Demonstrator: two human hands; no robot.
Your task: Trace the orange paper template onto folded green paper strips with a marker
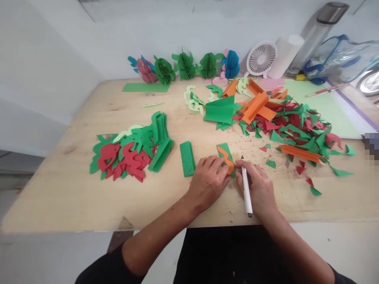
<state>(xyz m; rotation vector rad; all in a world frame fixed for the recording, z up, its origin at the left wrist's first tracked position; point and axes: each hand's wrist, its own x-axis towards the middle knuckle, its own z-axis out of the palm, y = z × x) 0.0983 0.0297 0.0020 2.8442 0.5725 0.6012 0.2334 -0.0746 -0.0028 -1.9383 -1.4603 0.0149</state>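
Note:
My left hand (210, 177) rests on the table with its fingertips pressing an orange wavy paper cutout (227, 158) onto a green paper piece (222, 148). A white pen (246, 193) lies in my right hand (259, 185), its dark tip pointing up and away from the paper. The right thumb and fingertips touch the right edge of the green piece. Just left of my left hand lies a folded green paper strip (187, 159) with a faint curved line on it.
Red and green cutouts (127, 157) are heaped at left. Scraps (299, 122) and folded orange strips (256, 107) spread at right. Honeycomb paper figures (185, 67), a small white fan (262, 59) and a steel-capped bottle (314, 39) line the wall. The table's front edge (160, 228) is close.

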